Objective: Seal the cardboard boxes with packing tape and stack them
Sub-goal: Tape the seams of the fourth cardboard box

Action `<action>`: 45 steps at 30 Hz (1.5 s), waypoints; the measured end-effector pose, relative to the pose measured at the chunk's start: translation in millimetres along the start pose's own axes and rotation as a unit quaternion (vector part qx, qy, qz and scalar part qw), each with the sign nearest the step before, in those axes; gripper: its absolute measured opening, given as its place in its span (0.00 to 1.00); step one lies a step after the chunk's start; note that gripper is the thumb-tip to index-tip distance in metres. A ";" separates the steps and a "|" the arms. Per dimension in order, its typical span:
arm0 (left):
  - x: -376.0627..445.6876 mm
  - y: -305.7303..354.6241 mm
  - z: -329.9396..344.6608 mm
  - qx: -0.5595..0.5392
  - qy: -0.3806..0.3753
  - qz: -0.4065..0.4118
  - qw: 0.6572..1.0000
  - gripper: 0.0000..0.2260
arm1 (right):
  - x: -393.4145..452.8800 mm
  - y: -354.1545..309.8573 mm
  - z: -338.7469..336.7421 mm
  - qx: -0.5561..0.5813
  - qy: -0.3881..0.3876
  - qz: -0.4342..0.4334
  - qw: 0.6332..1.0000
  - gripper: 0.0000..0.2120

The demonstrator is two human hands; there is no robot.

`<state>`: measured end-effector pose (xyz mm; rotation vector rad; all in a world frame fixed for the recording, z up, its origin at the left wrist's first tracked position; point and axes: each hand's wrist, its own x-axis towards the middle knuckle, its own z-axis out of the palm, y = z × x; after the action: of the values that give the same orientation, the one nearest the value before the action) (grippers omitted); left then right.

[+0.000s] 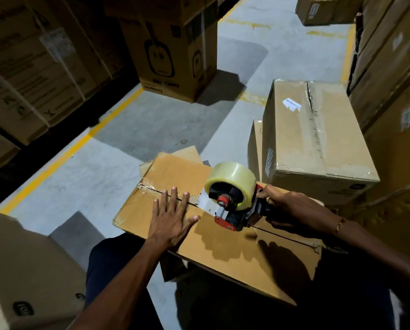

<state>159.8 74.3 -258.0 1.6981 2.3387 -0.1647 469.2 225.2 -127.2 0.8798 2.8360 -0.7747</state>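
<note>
Cardboard box [223,248] lies in front of the person, flaps closed along a centre seam; left hand [170,217] rests flat on it, fingers straight and spread across the seam; right hand [292,208] grips the handle of a red tape dispenser [237,210] carrying a clear tape roll [232,179], set on the seam; a sealed box [318,139] stands just behind.

Dim light; hard shadows; blurred, warped edges; glare absent.
</note>
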 end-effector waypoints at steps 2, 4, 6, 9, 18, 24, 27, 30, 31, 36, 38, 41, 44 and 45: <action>-2.6 3.3 1.8 -0.011 0.008 -0.005 1.000 0.39 | 1.2 2.6 3.2 -0.007 -0.007 0.005 1.000 0.30; -5.8 10.4 2.4 -0.010 0.015 -0.004 1.000 0.39 | 1.6 3.3 5.3 -0.015 -0.011 0.008 1.000 0.29; -9.7 20.8 3.5 -0.008 0.015 0.010 1.000 0.39 | 1.8 2.8 7.4 -0.013 -0.013 0.011 1.000 0.29; -16.7 40.0 7.2 -0.009 0.017 0.055 0.998 0.38 | 2.9 3.2 10.3 -0.013 -0.012 0.017 1.000 0.28; -9.3 20.1 -1.3 -0.016 0.006 0.032 0.999 0.39 | 6.8 -2.3 16.0 -0.025 -0.025 0.031 0.999 0.27; 17.2 -48.1 -13.1 -0.019 0.010 -0.077 0.997 0.32 | 14.5 -10.8 10.4 -0.030 -0.028 0.038 0.998 0.27; 20.9 -54.3 -11.4 -0.015 0.005 -0.082 0.997 0.31 | 15.8 -16.5 5.2 -0.028 -0.021 0.028 0.999 0.29; 21.7 -53.2 -9.6 -0.022 0.008 -0.081 0.996 0.31 | 13.1 -18.1 -2.6 -0.022 -0.010 0.022 0.999 0.29; 21.5 -53.3 -8.9 -0.021 0.009 -0.081 0.996 0.31 | 11.7 -18.9 -5.6 -0.021 -0.004 0.021 1.000 0.29; 21.0 -52.5 -9.0 -0.021 0.011 -0.080 0.996 0.32 | 10.5 -21.7 -14.9 -0.018 0.002 0.020 1.000 0.30; 20.6 -51.0 -9.2 -0.025 0.014 -0.077 0.997 0.33 | 13.5 -19.3 -11.4 -0.024 -0.003 0.027 0.999 0.30; 19.3 -45.9 -9.5 -0.033 0.012 -0.077 0.996 0.34 | 16.1 -15.5 -0.7 -0.042 -0.017 0.040 0.998 0.26; 13.3 -32.0 -8.7 -0.029 0.009 -0.060 0.998 0.35 | 17.0 -13.3 8.3 -0.048 -0.036 0.047 0.997 0.25; 10.2 -25.5 -7.8 -0.029 0.008 -0.049 0.998 0.37 | 17.6 -13.2 11.0 -0.045 -0.040 0.049 0.997 0.25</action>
<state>131.6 77.4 -254.5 1.5641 2.4167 -0.1001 446.4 219.6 -134.6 0.9428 2.7120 -0.6501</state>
